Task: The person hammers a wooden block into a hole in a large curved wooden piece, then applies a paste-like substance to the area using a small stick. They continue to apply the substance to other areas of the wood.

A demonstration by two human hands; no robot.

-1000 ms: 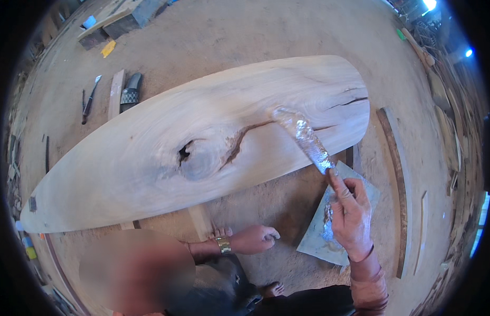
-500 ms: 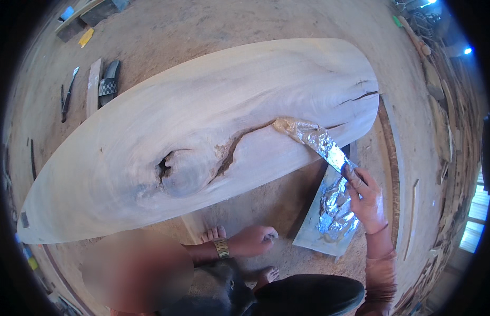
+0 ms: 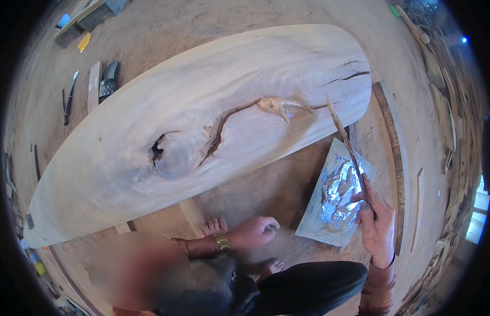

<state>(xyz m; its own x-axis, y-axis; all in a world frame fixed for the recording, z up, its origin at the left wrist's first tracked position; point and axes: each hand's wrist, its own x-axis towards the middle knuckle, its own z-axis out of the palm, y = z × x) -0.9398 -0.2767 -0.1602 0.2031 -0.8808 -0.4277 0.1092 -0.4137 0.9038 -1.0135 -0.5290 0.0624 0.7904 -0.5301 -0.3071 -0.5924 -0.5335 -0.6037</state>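
A long pale wooden slab [image 3: 202, 73] with rounded ends lies across the view, marked by a dark knot hole [image 3: 158, 151] and a winding crack [image 3: 219, 134]. Glossy tan filler paste [image 3: 279, 107] covers the crack's right part. My right hand [image 3: 377, 226] grips a putty knife [image 3: 344, 134], turned edge-on, its tip over the slab's near right edge. Beneath the knife is a flat pale board [image 3: 314, 213] spread with shiny filler [image 3: 337, 203]. My left hand [image 3: 254, 231], with a gold watch above it, is curled closed near my foot, apart from the slab; nothing shows in it.
Beyond the slab's left part lie a slipper [image 3: 109, 81], a wooden strip [image 3: 94, 87] and a thin brush-like tool [image 3: 71, 97] on the dirt floor. A curved strip [image 3: 391, 158] lies right of the board. Stacked timber [image 3: 458, 131] lines the right side.
My right hand has moved down and right, lifting the putty knife off the filler patch and turning it edge-on. The patch is now uncovered. My left hand stays closed in nearly the same place.
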